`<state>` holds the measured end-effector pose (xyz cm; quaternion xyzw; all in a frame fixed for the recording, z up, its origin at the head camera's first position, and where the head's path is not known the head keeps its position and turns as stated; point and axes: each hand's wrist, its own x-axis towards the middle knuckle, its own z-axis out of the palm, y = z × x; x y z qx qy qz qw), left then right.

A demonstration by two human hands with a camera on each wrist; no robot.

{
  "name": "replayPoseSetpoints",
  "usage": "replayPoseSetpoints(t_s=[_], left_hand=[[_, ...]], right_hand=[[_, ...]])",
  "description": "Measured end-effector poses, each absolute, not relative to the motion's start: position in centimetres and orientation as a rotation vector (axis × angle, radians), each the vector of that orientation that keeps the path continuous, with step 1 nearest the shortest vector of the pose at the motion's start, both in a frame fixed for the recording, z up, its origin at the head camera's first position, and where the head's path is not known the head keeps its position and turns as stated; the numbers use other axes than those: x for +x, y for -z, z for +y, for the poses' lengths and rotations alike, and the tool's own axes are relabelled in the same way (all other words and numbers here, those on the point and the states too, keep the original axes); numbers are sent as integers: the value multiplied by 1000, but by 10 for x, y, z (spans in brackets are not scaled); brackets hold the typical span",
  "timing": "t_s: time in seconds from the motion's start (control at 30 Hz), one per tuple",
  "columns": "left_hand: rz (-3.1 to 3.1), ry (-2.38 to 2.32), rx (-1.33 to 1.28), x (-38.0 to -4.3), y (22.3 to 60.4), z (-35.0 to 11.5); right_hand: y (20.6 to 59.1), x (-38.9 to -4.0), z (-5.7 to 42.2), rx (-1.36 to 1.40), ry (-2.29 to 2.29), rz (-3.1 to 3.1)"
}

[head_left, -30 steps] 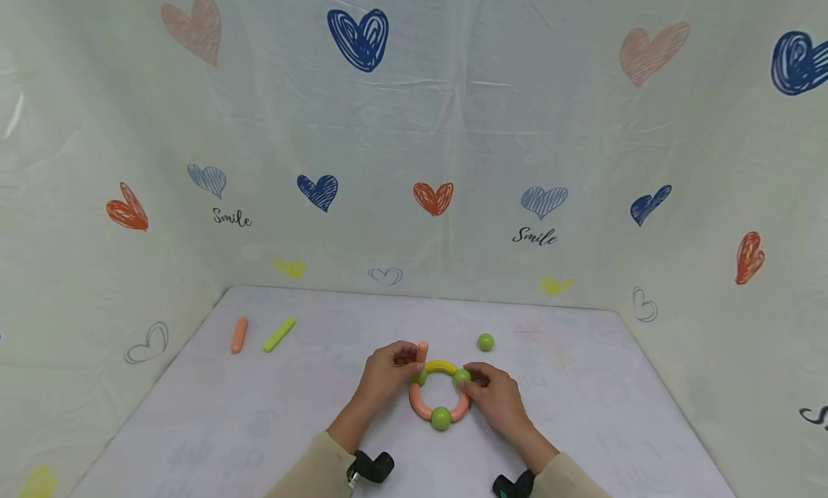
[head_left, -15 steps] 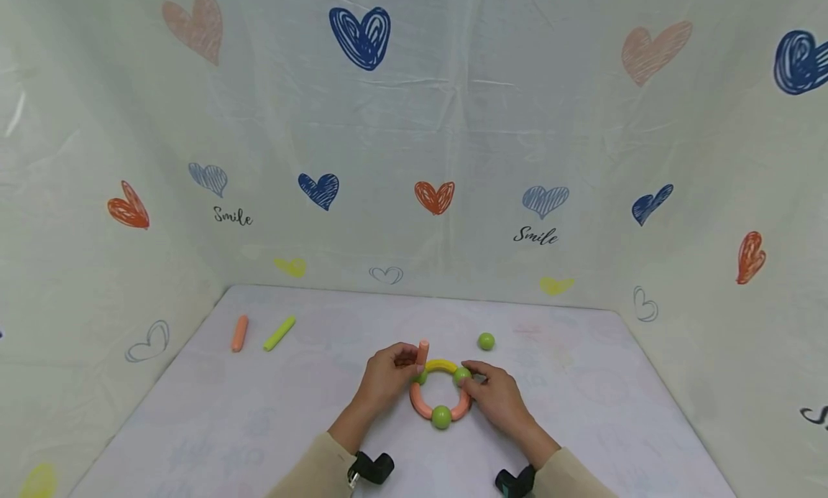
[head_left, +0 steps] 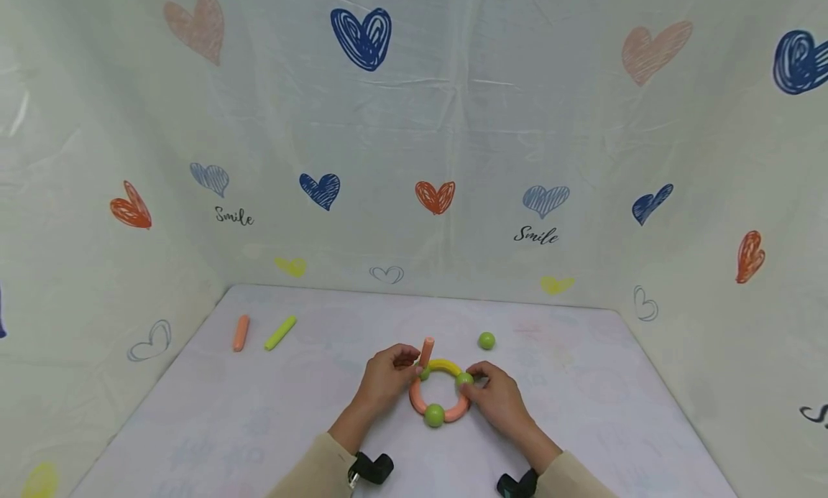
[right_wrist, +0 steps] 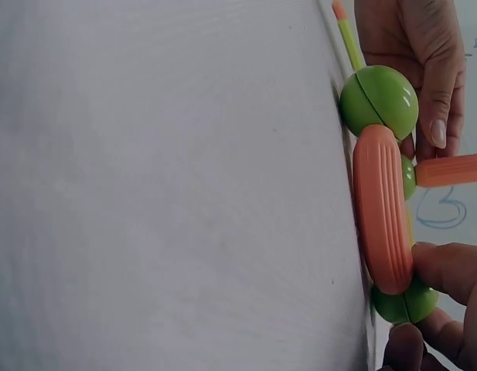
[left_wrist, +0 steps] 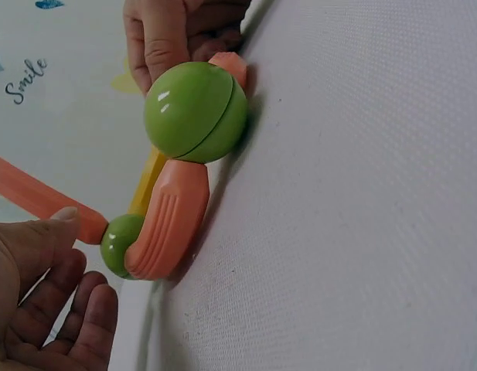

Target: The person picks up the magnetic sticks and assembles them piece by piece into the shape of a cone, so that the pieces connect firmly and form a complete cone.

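Observation:
A toy ring lies on the table, made of a yellow curved rod [head_left: 445, 365], orange curved rods [head_left: 417, 397] and green balls. An orange straight rod [head_left: 427, 351] rises from the left green ball [left_wrist: 122, 246], leaning right in the head view. My left hand [head_left: 384, 376] pinches this rod near its base, thumb [left_wrist: 64, 220] on its side. My right hand [head_left: 497, 397] pinches the right green ball [head_left: 464, 380] between thumb and fingers; the right wrist view shows the grip. The front green ball [head_left: 435, 415] joins two orange rods, untouched.
A loose green ball [head_left: 486, 340] lies behind the ring, to its right. At the back left of the white table [head_left: 194, 426] are a loose orange rod [head_left: 241, 333] and a yellow-green rod [head_left: 281, 333]. Heart-printed sheeting [head_left: 479, 160] surrounds the table's back and sides.
The ring has turned slightly clockwise in the head view, its front ball shifting left. The upright orange rod now leans further right. Both hands keep almost the same place.

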<state>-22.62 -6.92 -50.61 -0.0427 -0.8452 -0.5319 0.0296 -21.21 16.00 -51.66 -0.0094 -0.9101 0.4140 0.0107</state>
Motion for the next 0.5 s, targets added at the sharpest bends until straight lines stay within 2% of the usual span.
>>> replayPoseSetpoints(t_s=[0.5], left_hand=[[-2592, 1617, -53, -219, 513, -87]], right_hand=[[517, -205, 164, 130, -1315, -2883]])
